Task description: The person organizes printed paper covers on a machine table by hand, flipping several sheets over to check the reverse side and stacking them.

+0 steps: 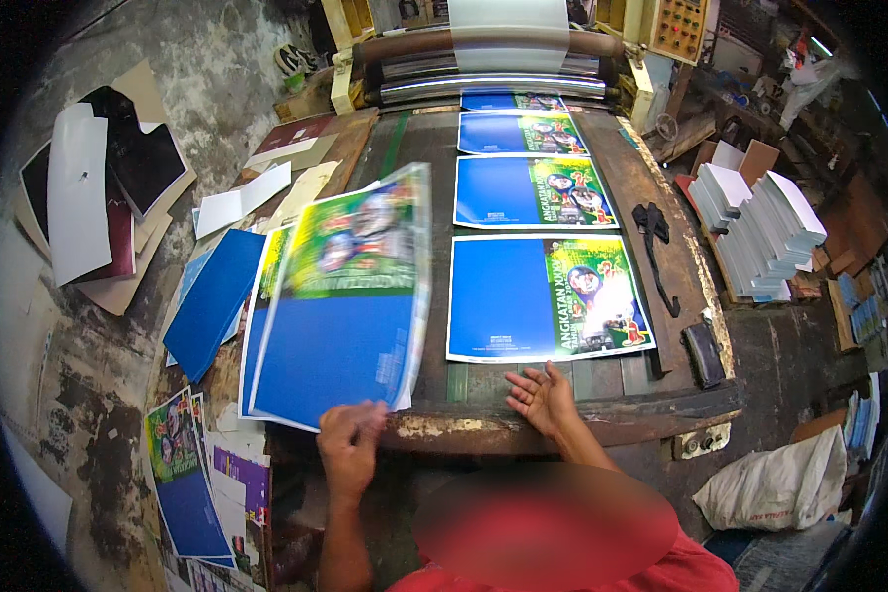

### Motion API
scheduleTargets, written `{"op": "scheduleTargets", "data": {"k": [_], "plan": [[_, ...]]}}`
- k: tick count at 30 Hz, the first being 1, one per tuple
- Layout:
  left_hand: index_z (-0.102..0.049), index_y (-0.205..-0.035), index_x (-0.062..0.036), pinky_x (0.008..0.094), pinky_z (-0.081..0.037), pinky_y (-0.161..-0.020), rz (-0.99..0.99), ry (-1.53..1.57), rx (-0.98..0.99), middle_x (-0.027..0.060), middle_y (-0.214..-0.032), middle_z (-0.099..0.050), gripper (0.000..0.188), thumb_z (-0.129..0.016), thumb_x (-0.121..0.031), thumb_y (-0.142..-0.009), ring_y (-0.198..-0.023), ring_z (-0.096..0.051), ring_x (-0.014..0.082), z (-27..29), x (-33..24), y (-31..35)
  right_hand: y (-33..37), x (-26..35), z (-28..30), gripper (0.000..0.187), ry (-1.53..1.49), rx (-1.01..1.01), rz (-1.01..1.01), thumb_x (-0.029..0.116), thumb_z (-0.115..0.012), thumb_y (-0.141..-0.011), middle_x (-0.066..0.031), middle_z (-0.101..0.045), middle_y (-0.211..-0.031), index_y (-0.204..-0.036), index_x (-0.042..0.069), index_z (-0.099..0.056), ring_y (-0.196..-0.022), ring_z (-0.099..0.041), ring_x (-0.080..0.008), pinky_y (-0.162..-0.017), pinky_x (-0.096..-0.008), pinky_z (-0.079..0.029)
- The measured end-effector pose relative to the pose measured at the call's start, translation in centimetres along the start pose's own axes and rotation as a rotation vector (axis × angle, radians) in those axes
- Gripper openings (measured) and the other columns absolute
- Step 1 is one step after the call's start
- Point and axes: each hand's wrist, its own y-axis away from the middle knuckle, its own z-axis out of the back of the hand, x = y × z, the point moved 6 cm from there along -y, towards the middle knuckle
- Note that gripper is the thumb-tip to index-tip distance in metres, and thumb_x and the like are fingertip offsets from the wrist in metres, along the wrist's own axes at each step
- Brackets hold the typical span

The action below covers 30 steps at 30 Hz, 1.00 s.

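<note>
My left hand (351, 442) pinches the near edge of a large printed sheet (340, 326), blue below with a green and yellow picture above. The sheet is lifted at a slant over a stack of similar prints (259, 340) and is blurred by motion. Open and palm up, my right hand (545, 400) holds nothing; its fingertips are just short of the nearest printed cover (498, 296) lying on the machine's feed bed (414, 266). Beyond it, more covers of the same print lie in a row, running toward the shiny roller (493, 87).
White film (508, 35) hangs over the rollers. A control panel (679, 28) is at the upper right. Blue sheets (212, 306) lie left of the stack. On the bed's right are a black strap (653, 247) and a dark case (703, 355). Paper piles (760, 232) stand further right.
</note>
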Motion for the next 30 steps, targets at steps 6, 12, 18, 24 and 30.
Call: {"op": "scheduleTargets", "data": {"k": [6,12,18,24,30], "plan": [[-0.076,-0.091,-0.0276,0.0611,-0.011,-0.113,-0.324,-0.061,0.488,-0.0061,-0.111,-0.070,0.024,-0.081,-0.023,-0.067,-0.127,-0.050,0.0268,-2.7,-3.6,2.1,7.1,0.2,-3.4,0.045,0.188,0.334,0.026,0.040,-0.056,-0.094,-0.0115,-0.063,-0.092,-0.120,0.003,-0.049,-0.063,-0.058,-0.0174,-0.064,-0.0403,-0.057],[-0.059,-0.127,-0.0109,0.0569,-0.015,-0.114,-0.174,-0.297,0.229,0.0113,-0.138,-0.052,0.058,-0.076,-0.032,-0.076,-0.138,-0.033,0.0377,-1.9,-2.1,0.1,8.3,-4.1,3.3,0.031,0.162,0.036,-0.042,0.034,-0.055,-0.095,-0.0092,-0.059,-0.069,-0.099,0.003,-0.054,-0.058,-0.055,-0.0187,-0.063,-0.0416,-0.054],[-0.064,-0.121,-0.0087,0.0495,-0.031,-0.107,-0.209,-0.375,0.101,0.0094,-0.127,-0.061,0.043,-0.071,-0.018,-0.080,-0.127,-0.049,0.0321,-2.1,3.2,0.7,11.5,-8.4,7.5,0.043,0.238,-0.017,-0.119,0.041,-0.049,-0.097,-0.0183,-0.067,-0.085,-0.109,0.000,-0.056,-0.069,-0.064,-0.0213,-0.069,-0.0429,-0.057],[-0.069,-0.112,-0.0102,0.0454,-0.034,-0.103,-0.142,-0.277,0.067,0.0072,-0.119,-0.066,0.027,-0.065,-0.019,-0.088,-0.120,-0.055,0.0303,-1.2,2.1,0.6,10.3,-6.6,6.5,0.053,0.163,0.010,-0.119,0.047,-0.042,-0.098,-0.0231,-0.067,-0.096,-0.118,-0.001,-0.051,-0.071,-0.064,-0.0216,-0.072,-0.0432,-0.056],[-0.070,-0.108,-0.0084,0.0456,-0.036,-0.102,-0.130,-0.232,0.057,0.0081,-0.111,-0.069,0.030,-0.060,-0.032,-0.093,-0.115,-0.059,0.0290,-0.8,2.0,0.5,6.6,-4.0,5.2,0.063,0.089,0.061,-0.015,0.055,-0.041,-0.096,-0.0197,-0.066,-0.093,-0.111,-0.004,-0.055,-0.070,-0.063,-0.0204,-0.075,-0.0427,-0.056]]}}
